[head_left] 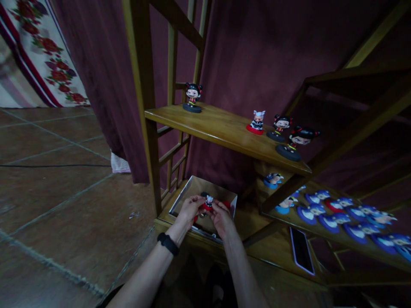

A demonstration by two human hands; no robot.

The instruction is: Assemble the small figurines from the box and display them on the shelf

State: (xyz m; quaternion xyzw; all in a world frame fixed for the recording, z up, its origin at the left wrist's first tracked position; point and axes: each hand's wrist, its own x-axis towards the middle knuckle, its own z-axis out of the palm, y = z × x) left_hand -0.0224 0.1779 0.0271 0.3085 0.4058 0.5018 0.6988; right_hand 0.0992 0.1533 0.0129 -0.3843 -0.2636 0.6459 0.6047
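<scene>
A small white-haired figurine on a red base (208, 202) is held between my two hands, above an open cardboard box (189, 190). My left hand (190, 209) grips it from the left, with a black band on that wrist. From the right, my right hand (222, 217) closes its fingers on the base. Inside the box lie other red and dark pieces, partly hidden by my hands. On the shelf above stand a similar white-haired figurine (257, 122) on a red base and three black-haired figurines, one (192, 97) at the left end.
The wooden shelf unit (208, 124) has upright posts and slanting bars around my reach. Several blue-based figurines (334, 220) crowd a lower shelf at right. A phone (302, 250) lies on the bottom board. A purple curtain (105, 85) hangs at left over the tiled floor (64, 205).
</scene>
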